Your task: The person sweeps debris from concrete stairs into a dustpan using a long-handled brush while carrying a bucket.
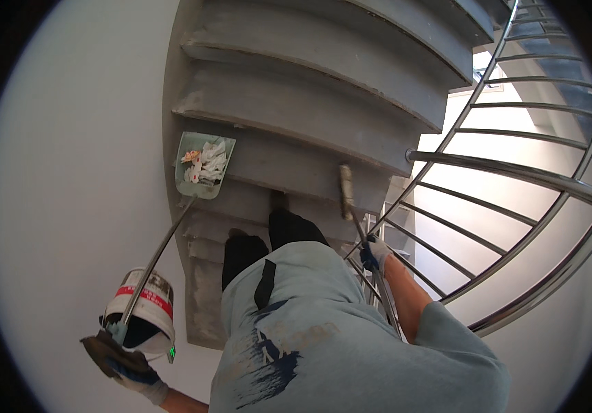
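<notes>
My left hand [138, 374], in a white and blue work glove, grips the upper end of a long metal dustpan handle [159, 250] together with a dark brown cloth [102, 353]. A white plastic bucket [162, 284] with a red printed band hangs tilted by that hand; dark material shows inside. The pale green dustpan [205, 193] is by the wall side of the stairs, holding crumpled white paper [213, 157] and an orange scrap [190, 156]. My right hand [375, 254], gloved alike, is closed around the shaft of a long-handled broom. The broom head [346, 191], pale and slightly blurred, is over a step.
Curved grey concrete steps [296, 95] with worn edges rise ahead of my feet. A stainless steel railing [507, 168] runs along the right, beside an open stairwell. On the left stands a smooth white wall [79, 144]. My legs [296, 227] in black trousers are on the stairs.
</notes>
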Motion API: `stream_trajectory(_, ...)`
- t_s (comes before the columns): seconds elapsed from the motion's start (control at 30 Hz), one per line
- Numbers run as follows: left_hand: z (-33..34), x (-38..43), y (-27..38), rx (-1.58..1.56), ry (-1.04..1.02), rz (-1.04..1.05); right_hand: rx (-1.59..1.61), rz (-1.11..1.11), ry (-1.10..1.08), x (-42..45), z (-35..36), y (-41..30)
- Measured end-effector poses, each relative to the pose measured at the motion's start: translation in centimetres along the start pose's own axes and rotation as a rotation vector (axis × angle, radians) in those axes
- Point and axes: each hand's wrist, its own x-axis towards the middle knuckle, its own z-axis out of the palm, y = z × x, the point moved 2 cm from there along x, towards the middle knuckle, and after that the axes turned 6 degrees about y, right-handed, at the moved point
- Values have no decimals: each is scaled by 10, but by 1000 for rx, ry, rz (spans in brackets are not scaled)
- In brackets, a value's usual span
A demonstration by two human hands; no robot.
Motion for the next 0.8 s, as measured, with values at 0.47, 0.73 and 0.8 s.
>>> stream_trajectory(0.47,12,5,-64,-411,125,-176,-871,-863,-487,264,-73,-17)
stream_trajectory(0.73,11,-18,-106,-378,-5,-247,-1838,-956,-153,185,215,-57)
stream_trajectory(0.8,24,-17,-120,-429,-49,-269,-1354,-604,68,133,258,-82)
